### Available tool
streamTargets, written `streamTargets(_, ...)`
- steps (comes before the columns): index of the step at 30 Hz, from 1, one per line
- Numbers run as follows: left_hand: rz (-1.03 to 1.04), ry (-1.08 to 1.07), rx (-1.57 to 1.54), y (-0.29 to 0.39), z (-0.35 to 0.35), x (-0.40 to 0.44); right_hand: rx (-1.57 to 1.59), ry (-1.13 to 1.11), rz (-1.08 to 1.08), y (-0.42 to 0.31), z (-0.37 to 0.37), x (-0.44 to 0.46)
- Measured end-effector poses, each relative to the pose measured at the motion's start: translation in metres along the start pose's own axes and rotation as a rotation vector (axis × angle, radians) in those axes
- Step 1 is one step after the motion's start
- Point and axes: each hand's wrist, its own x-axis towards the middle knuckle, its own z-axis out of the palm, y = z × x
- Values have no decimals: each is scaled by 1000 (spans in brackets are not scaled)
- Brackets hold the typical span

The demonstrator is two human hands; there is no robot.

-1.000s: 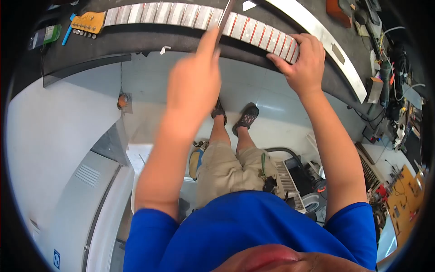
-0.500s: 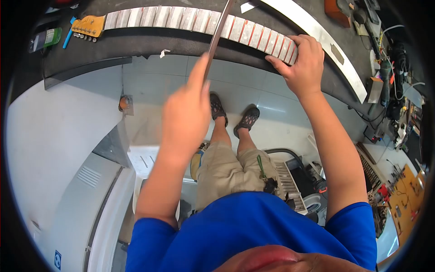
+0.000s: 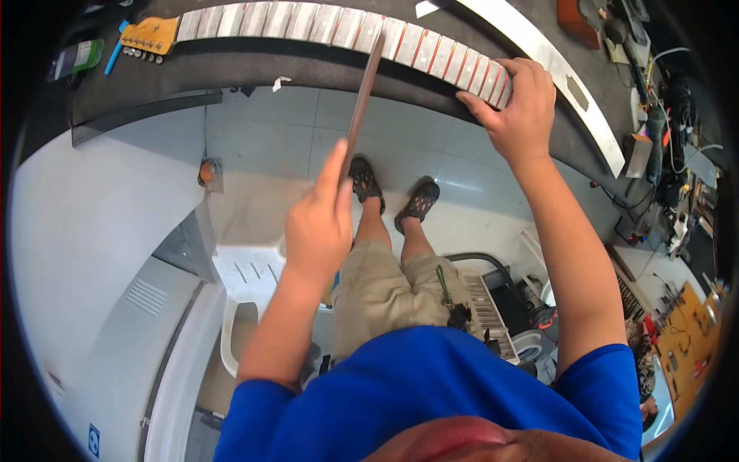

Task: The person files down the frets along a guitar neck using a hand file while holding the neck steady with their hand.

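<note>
A guitar neck (image 3: 323, 25) lies across the dark bench, its fret spaces covered in silvery tape with red lines between. Its yellow headstock (image 3: 151, 35) with metal tuners is at the left end. My left hand (image 3: 317, 227) is closed round the near end of a long narrow file (image 3: 362, 108), index finger stretched along it. The file's far tip meets the neck near its middle. At the neck's right end, my right hand (image 3: 523, 112) grips the body end, thumb on the near edge and fingers over the far side.
A long white curved-looking strip (image 3: 539, 65) lies behind my right hand. Left of the headstock are a blue stick (image 3: 113, 58) and a green-labelled bottle (image 3: 83, 58). Tools and cables (image 3: 677, 115) crowd the right side. A scrap of white paper (image 3: 281, 82) sits at the bench edge.
My left hand has drawn the file back toward my body, so its tip has come from beyond the neck to the neck itself. The right hand stays on the neck's end.
</note>
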Motion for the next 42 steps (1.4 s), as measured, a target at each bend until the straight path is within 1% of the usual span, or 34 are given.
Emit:
streamTargets(3,-11,-19,10,0,-4,-3,2,-13,2,-6,-3,-7)
streamTargets(6,3,-94,184,22,6,84,-20,1,4,-6,-1,-3)
streamTargets(8,-24,-113,162,28,6,91,-28,-4,-14,-4,-2,-5)
streamTargets(9,-50,-118,154,30,5,89,-13,-11,-18,-4,-1,-9)
streamTargets(12,-37,-37,64,2,-1,-10,10,30,-23,4,4,-5)
streamTargets(14,40,5,64,-4,2,-6,7,39,-11,2,3,-7)
streamTargets(15,61,20,65,-5,2,-9,-3,6,6,-2,0,-12)
streamTargets(17,36,-54,215,18,3,55,-32,-15,23,-6,-2,-6)
streamTargets(19,98,-12,253,23,15,97,-33,4,11,-4,-1,-4)
streamTargets(20,110,5,268,24,18,100,-28,-5,0,-3,-1,-6)
streamTargets(21,69,-35,252,21,13,85,-18,-2,-6,-4,-1,-10)
streamTargets(23,46,4,168,4,5,11,-4,43,-18,2,5,-6)
streamTargets(24,37,13,126,-2,3,-10,1,37,-15,2,4,-5)
streamTargets(26,30,0,128,-5,4,-9,4,18,-2,-4,-2,-6)
streamTargets(28,-3,-57,202,7,0,7,-20,-16,15,-7,-4,-10)
streamTargets(29,2,-88,273,20,1,47,-40,-9,14,-5,-2,-6)
streamTargets(31,108,-11,270,20,14,96,-37,10,9,-3,1,-3)
streamTargets(32,146,19,264,20,19,102,-31,3,8,-3,0,-7)
streamTargets(33,120,7,264,19,15,92,-32,-17,14,-5,-2,-11)
streamTargets(35,-41,-87,222,16,3,39,-30,-15,17,-5,-2,-5)
streamTargets(37,9,-28,191,4,-8,-30,-19,4,14,-5,-2,-4)
streamTargets(39,-160,-178,239,4,-20,-66,-20,13,16,-5,-2,-7)
streamTargets(42,-66,-102,213,1,-22,-63,-13,24,10,-4,1,-4)
